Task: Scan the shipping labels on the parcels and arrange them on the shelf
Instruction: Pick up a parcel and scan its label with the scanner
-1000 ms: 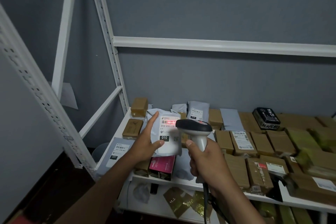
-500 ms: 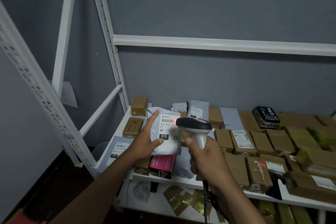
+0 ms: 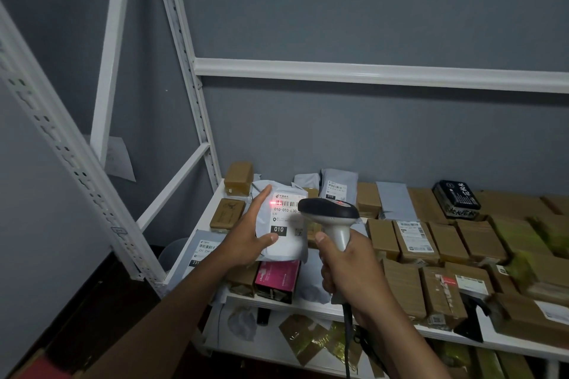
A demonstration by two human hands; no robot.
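Head view:
Left hand (image 3: 246,240): holds the grey mailer (image 3: 284,221) up above the shelf (image 3: 308,306); thumb lies across the lower front near the black "010" block, index finger runs up the left edge, remaining fingers are hidden behind the parcel.
Mailer: upright, face toward the camera, in front of the left rear parcels; not resting on the shelf surface.
Label (image 3: 286,215): white, on the mailer front; barcode at top, "010-010-L30" printed below it, QR code at lower right partly hidden by the scanner.
Red line (image 3: 278,203): falls across the barcode at its left end.
Right hand (image 3: 348,268): fingers wrapped tight round the scanner handle, index finger at the front of the grip.
Scanner (image 3: 331,212): dark head, pale handle; head just right of the label and overlapping the mailer's right edge; red lamp lit on top; cable (image 3: 348,338) hangs from the handle base.
Shelf: white metal frame, grey wall behind.
Brown boxes (image 3: 443,240): cover the shelf to the right, close together.
Pink box (image 3: 277,278): at the front edge, below the mailer.
Black pack (image 3: 457,198): far back right, on top of brown boxes.
Lower tier: crumpled wrapping visible; details unclear.
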